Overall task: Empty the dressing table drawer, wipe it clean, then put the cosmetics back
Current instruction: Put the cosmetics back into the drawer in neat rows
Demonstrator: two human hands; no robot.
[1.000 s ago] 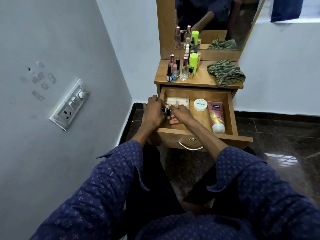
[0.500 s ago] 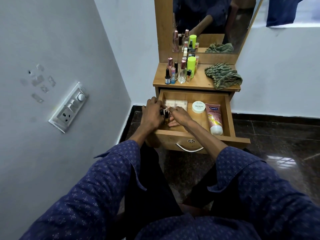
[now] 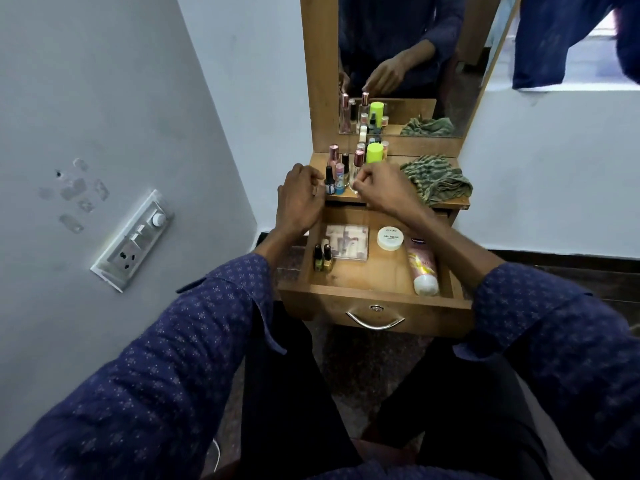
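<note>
The open wooden drawer [image 3: 374, 289] holds two small nail polish bottles [image 3: 322, 258] standing at its left, a pale palette [image 3: 347, 242], a white round jar [image 3: 390, 238] and a pink tube [image 3: 422, 265]. Both my hands are up at the tabletop's front edge, among a cluster of bottles [image 3: 356, 164]. My left hand [image 3: 300, 199] is curled right beside a black-capped bottle [image 3: 329, 183]; whether it grips anything is hidden. The fingers of my right hand [image 3: 382, 189] pinch a clear glass bottle [image 3: 355, 178]. A green striped cloth [image 3: 437, 180] lies on the tabletop's right.
A mirror [image 3: 408, 64] rises behind the tabletop [image 3: 460, 202]. A grey wall with a switch panel [image 3: 133, 240] is close on the left. White wall runs on the right, above dark floor. My knees sit just below the drawer front and its metal handle [image 3: 375, 322].
Both hands have left the drawer and risen to the tabletop bottles. The two nail polish bottles they were handling now stand alone at the drawer's left.
</note>
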